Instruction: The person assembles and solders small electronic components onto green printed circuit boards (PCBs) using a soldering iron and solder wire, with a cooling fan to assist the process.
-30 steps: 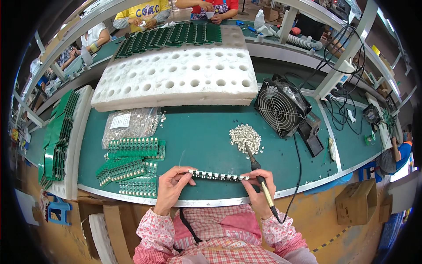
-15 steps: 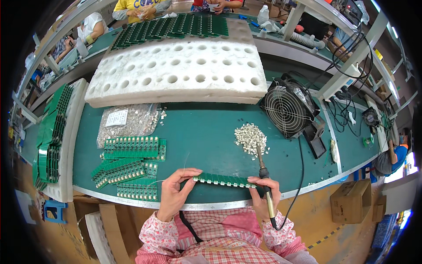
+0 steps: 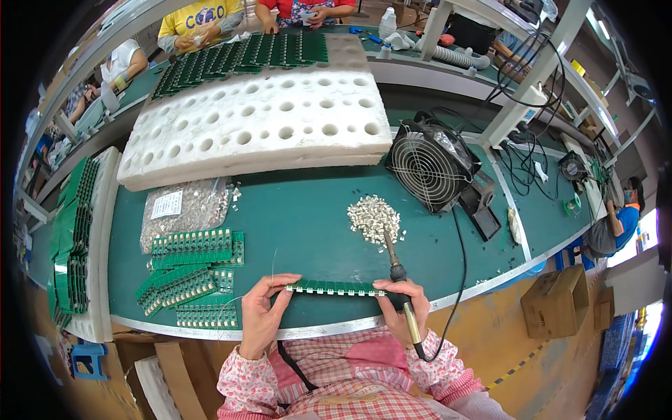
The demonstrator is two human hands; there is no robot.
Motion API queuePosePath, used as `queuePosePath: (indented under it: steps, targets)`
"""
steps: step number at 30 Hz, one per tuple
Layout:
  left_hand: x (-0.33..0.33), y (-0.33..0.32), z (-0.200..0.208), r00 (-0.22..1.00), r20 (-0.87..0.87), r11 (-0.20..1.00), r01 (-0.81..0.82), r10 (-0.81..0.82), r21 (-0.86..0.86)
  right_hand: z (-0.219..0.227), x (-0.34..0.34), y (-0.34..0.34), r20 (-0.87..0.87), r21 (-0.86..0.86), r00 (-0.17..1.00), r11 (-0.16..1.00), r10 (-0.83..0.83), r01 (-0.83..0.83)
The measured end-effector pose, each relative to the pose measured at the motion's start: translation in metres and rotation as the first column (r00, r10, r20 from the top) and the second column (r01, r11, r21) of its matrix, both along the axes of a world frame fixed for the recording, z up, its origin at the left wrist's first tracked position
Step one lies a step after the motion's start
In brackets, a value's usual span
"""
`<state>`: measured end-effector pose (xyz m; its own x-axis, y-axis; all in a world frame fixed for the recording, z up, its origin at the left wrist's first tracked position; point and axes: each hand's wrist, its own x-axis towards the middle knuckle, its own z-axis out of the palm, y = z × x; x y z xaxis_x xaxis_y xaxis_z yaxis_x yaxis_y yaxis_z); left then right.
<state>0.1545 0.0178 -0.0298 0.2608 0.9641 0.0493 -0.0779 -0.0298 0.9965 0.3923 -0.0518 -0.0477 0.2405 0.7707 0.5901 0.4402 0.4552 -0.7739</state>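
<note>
Green-topped and edged with a pale metal strip, the bench (image 3: 301, 217) fills the middle of a busy workroom. At the person's left hand (image 3: 260, 318), the fingers are pinched together on the left end of a narrow green circuit-board strip (image 3: 334, 288), while a thin wire (image 3: 274, 262) rises close by them. At the right hand (image 3: 421, 302), finger and thumb close on the strip's other end, and a soldering iron (image 3: 414, 325) lies through the same hand, its tip pointing away from the body. Stretched between both hands, the strip sits above the bench near its front edge, small white pieces along its near side. Beyond the iron's tip is a loose heap of small pale components (image 3: 374, 215); left of the hands, more boards (image 3: 192, 248) lie in overlapping layers, just in front of a clear bag (image 3: 185, 210) of parts. Farther off, a black fan (image 3: 430, 168) with a wire grille stands right of a white foam block (image 3: 259, 133) full of round holes, with rows of green boards (image 3: 245, 59) on its far part. Across from it, two co-workers sit, one in a yellow top (image 3: 199, 24), one in red (image 3: 280, 8).
</note>
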Motion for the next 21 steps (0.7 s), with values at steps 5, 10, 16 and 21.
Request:
queuePosePath:
  steps: [5, 10, 16, 21]
  targets:
    - [0.002, -0.005, 0.001, 0.988, 0.042, 0.989, -0.147, 0.147, 0.005, 0.01, 0.003, -0.009, 0.124, 0.032, 0.991, 0.999, -0.046, 0.042]
    - [-0.01, -0.014, 0.003, 0.956, -0.126, 0.95, -0.236, 0.265, 0.204, 0.018, -0.001, -0.027, 0.479, 0.149, 0.872, 0.988, -0.096, 0.028]
    - [-0.012, -0.031, 0.004, 0.945, -0.17, 0.942, -0.237, 0.281, 0.239, 0.004, -0.037, -0.035, 0.559, -0.086, 0.811, 0.985, 0.172, -0.15]
    - [-0.016, -0.032, -0.003, 0.875, -0.336, 0.911, -0.234, 0.35, 0.341, 0.015, -0.031, -0.028, 0.458, -0.069, 0.867, 0.98, 0.195, -0.184]
